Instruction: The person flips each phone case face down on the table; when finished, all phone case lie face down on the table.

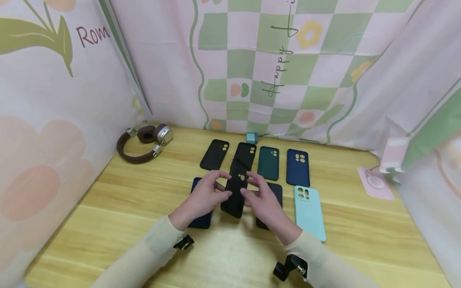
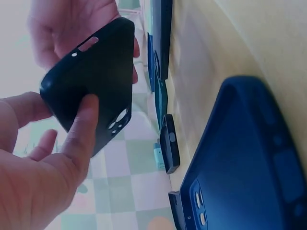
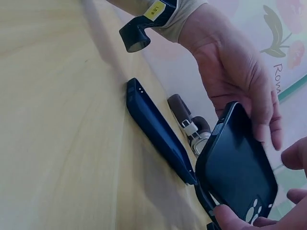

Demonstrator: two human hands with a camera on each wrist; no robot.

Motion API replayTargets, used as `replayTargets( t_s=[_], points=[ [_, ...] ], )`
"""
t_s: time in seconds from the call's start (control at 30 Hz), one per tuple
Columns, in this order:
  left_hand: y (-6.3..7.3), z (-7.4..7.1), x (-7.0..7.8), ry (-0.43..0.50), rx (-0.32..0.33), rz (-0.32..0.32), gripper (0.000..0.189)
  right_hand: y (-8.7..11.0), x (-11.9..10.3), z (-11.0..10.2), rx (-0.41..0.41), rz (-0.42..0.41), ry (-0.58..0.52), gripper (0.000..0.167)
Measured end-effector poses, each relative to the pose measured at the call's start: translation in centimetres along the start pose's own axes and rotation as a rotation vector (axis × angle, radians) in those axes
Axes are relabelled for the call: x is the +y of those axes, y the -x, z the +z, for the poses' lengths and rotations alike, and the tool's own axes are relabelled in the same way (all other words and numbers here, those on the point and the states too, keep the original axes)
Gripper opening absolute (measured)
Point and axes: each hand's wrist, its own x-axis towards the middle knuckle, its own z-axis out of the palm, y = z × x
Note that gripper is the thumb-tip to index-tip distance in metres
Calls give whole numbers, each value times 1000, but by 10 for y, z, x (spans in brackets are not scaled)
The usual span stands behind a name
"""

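Both hands hold up a black phone case, tilted above the table between them. My left hand grips its left edge, and in the left wrist view one finger lies against the case's back. On the opposite edge, my right hand pinches it with thumb and fingers. Its hollow inside and camera cutouts show in the right wrist view. Under the left hand lies a dark blue case, open side up. A dark case is partly hidden behind the right hand.
Along the back lie two black cases, a green case and a blue case. A mint case lies right. Brown headphones rest back left. A small blue cube and pink stand sit near the curtains.
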Motion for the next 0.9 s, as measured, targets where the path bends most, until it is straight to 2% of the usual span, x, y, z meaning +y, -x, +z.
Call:
replayTargets(
  t_s=[0.13,0.3,0.5,0.63,0.8,0.9],
  points=[
    [3,3,2,16,-18,39,41,-3,-3,-2,-8,-11,-48,56],
    [6,7,4,-21,-11,112,37,-11,-6,-8,3,-30,-107,61],
    [6,13,6,-25,-31,174,35,-17,-10,-10,17,-63,-104,69],
    [5,17,5,-70,-45,222,32,-18,-13,-5,28,-63,-120,69],
    [7,23,7,-112,-47,252,29,-18,-14,-1,64,-55,-189,66],
    [8,25,7,-131,-67,260,30,-18,-14,-1,97,-59,-179,64]
  ],
)
